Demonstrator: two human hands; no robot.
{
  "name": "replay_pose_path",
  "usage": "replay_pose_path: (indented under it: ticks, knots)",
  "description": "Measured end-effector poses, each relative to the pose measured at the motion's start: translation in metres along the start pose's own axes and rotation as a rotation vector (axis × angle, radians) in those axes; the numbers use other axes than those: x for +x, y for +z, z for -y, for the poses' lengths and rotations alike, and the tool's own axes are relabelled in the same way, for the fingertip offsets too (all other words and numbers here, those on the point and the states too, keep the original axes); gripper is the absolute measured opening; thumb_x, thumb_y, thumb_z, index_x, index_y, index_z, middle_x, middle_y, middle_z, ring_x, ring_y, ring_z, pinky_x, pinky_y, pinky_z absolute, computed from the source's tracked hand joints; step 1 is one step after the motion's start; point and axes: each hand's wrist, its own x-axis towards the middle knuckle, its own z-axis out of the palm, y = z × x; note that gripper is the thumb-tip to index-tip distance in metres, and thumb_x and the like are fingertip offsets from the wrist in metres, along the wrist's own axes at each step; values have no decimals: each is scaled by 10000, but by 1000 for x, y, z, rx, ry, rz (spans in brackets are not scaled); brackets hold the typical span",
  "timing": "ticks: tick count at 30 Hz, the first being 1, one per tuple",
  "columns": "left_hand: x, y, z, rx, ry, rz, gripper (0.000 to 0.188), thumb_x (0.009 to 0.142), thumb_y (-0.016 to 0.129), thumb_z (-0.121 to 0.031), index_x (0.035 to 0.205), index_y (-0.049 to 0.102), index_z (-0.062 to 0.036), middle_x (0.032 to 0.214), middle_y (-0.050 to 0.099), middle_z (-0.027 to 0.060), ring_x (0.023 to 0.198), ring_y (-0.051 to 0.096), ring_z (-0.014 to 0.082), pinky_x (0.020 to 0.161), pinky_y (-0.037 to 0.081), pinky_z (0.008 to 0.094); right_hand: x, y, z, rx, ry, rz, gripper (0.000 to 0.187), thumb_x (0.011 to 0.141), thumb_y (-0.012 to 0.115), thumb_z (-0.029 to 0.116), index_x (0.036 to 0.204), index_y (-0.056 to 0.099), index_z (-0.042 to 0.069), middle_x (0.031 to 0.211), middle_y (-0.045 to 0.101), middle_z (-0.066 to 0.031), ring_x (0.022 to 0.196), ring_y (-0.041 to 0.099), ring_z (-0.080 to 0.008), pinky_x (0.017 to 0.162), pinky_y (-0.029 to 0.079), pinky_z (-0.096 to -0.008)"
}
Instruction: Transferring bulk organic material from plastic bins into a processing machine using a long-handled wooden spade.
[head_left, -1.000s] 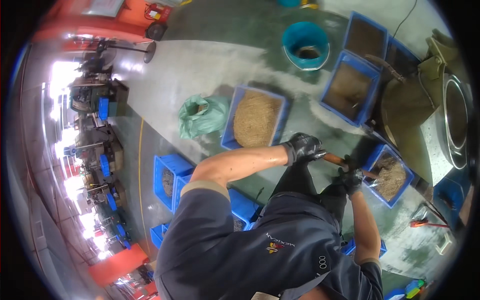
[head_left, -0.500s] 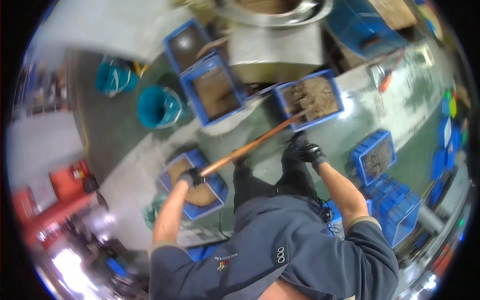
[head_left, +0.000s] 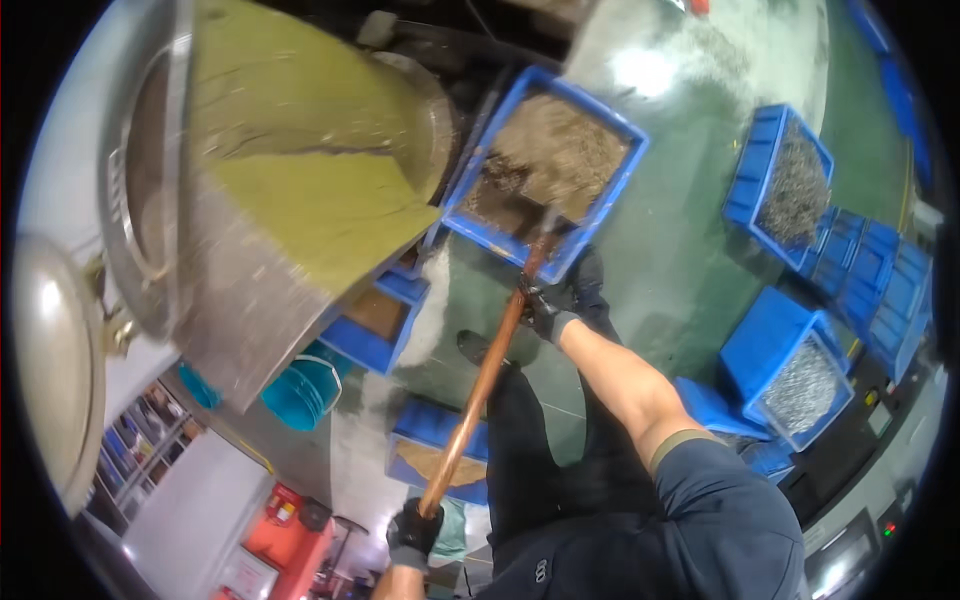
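A long wooden-handled shovel (head_left: 475, 410) slants up from the lower middle into a blue bin (head_left: 482, 238) of tan and brown loose material (head_left: 560, 150). Its metal end lies in that material, so most of the blade is hidden. My left hand (head_left: 412, 530), in a black glove, is closed round the handle's near end. Farther up, close to the bin's near rim, my right hand (head_left: 543, 312) wraps the same handle; it is gloved too. One of my dark shoes (head_left: 480, 347) shows beside the handle.
A large yellow-green machine (head_left: 300, 150) with a metal rim stands at left. Teal buckets (head_left: 300, 392) and blue bins of tan material (head_left: 378, 310) sit below it. At right stand blue bins of grey metal bits (head_left: 795, 190) and stacked blue crates (head_left: 870, 265). Red equipment (head_left: 285, 530) is at lower left.
My right hand has come from beside my leg onto the shovel handle. The handle is steeper, with my left hand lower. My view has turned and moved closer to the machine and bin.
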Motion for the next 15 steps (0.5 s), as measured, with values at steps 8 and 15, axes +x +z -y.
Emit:
replay_pose_path:
  ticks: [8,15]
  knots:
    - [85,43,-70,15,90,-221,237,755,655,-359,811,654,-128,721,663,151,693,650,361,631,521,458,94,-28,35,540,-125,37,229,918,544,364,855,561,144,631,510,-12,569,538,-175,507,453,-326]
    - [137,92,74,-1255,-59,403,305,760,713,-285,917,642,-33,784,672,112,704,655,249,637,521,365,94,9,-7,614,-13,-278,125,892,485,183,846,573,107,580,516,-63,442,480,-207,421,410,-319]
